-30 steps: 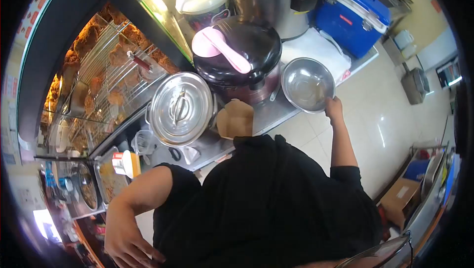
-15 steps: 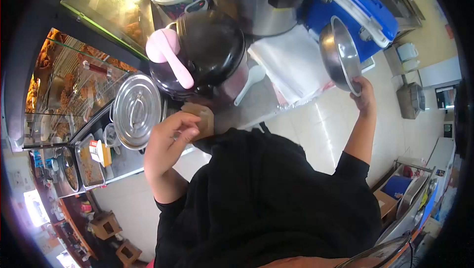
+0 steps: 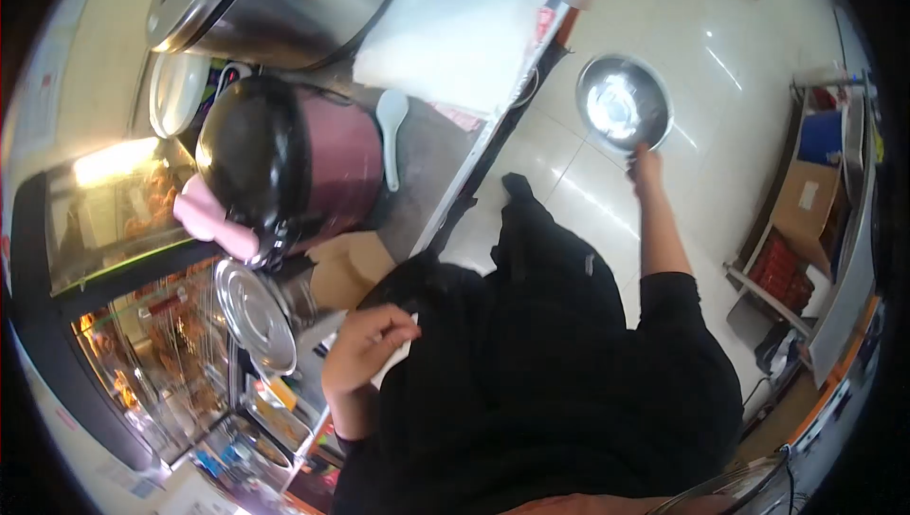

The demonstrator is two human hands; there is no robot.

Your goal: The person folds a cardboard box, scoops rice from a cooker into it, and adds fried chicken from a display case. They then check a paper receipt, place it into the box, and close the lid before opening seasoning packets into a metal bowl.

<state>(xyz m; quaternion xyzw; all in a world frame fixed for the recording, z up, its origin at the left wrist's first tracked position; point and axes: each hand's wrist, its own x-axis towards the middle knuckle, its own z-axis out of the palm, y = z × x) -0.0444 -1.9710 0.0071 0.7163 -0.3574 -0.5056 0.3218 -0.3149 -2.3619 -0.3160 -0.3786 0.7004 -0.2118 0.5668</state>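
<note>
My right hand (image 3: pixel 645 169) grips the lower rim of a metal bowl (image 3: pixel 624 102), held out over the tiled floor with its inside facing up. My left hand (image 3: pixel 373 344) is in front of my dark clothing near the counter edge, its fingers curled with thumb and fingertips close together; whether anything is between them is too small to tell. Beyond it on the counter lies a brown cardboard piece (image 3: pixel 351 266), beside a pink rice cooker (image 3: pixel 343 155) with a black lid.
A white spoon (image 3: pixel 391 136) and white sheets (image 3: pixel 455 27) lie on the counter (image 3: pixel 427 178). A pink scoop (image 3: pixel 213 221) rests by the cooker. A large steel pot (image 3: pixel 294 12), a round steel lid (image 3: pixel 256 316) and a glass food case (image 3: pixel 152 335) stand leftward. A shelf holds a cardboard box (image 3: pixel 804 207).
The view has turned toward the right. The bowl has tipped from edge-on to facing up and is now over the floor. My left hand has come away from the brown cardboard.
</note>
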